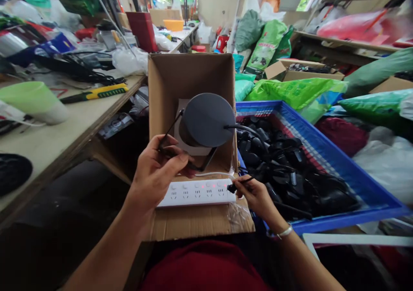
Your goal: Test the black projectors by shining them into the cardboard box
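Along the left of the view I'm seeing a long wooden worktop (54, 153) piled with cables and a yellow-handled tool (97, 93), and off to the right, stuffed green bags (267, 46). Front and centre, a blue plastic tray (342, 157) heaped with black plastic parts and leads (277, 162) sits right beside an open cardboard box (190, 80). Inside that box stands a round dark-grey disc (206, 120), tilted back, and a black cable (241, 128) runs from it over the box wall toward the tray. A white power strip (196, 193) lies on the cardboard flap (193, 222) at the front of the box, with small pink lights showing along it. Now the hands: the left hand (155, 175) is up by the disc, its fingers (174, 162) closed around a thin black stem (171, 127). The right hand (258, 200) is at the tray's edge, fingers (248, 188) pinched shut on a small black plug (231, 188), right at the end of the strip; touching or just beside it, I can't tell. A thin bangle (280, 232) circles that wrist.
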The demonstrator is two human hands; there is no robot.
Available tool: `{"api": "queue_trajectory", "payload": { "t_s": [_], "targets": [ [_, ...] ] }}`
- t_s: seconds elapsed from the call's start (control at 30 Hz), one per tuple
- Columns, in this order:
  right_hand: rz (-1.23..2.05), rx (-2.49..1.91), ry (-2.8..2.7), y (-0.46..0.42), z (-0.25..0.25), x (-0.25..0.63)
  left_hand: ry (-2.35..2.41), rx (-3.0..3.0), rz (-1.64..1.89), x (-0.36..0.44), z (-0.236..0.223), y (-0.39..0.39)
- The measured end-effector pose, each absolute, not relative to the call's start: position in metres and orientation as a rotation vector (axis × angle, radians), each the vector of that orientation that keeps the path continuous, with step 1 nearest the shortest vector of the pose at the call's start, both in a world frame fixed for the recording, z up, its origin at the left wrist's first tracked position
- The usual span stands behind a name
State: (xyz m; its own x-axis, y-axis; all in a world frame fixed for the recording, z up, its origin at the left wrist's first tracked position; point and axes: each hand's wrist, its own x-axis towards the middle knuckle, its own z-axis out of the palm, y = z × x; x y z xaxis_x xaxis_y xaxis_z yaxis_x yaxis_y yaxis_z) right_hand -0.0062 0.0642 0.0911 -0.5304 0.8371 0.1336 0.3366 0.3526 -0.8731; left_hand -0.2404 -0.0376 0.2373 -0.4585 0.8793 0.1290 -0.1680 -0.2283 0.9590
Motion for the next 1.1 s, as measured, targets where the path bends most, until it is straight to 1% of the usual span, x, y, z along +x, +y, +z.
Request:
{"api": "queue_trajectory", "payload": {
  "t_s": [0.2, 0.4, 0.6, 0.93, 1.1],
  "targets": [
    [1.125, -0.899, -2.181, 0.073, 0.071, -0.032, 1.231, 0.823, 1.781, -0.256, 0.218, -0.046],
    [1.079, -0.794, -2.357, 0.075, 0.081, -0.033, 1.188, 0.709, 1.793, -0.271, 0.197, -0.043],
    [0.945, -0.795, -2.375, 0.073, 0.081, -0.035, 1.147, 0.656, 1.804, -0.284, 0.172, -0.035],
    [0.724, -0.735, -2.507, 0.088, 0.076, -0.036, 1.105, 0.689, 1.816, -0.29, 0.16, -0.028],
    [0.655, -0.665, -2.543, 0.08, 0.069, -0.026, 1.112, 0.673, 1.804, -0.291, 0.153, -0.027]
  ]
}}
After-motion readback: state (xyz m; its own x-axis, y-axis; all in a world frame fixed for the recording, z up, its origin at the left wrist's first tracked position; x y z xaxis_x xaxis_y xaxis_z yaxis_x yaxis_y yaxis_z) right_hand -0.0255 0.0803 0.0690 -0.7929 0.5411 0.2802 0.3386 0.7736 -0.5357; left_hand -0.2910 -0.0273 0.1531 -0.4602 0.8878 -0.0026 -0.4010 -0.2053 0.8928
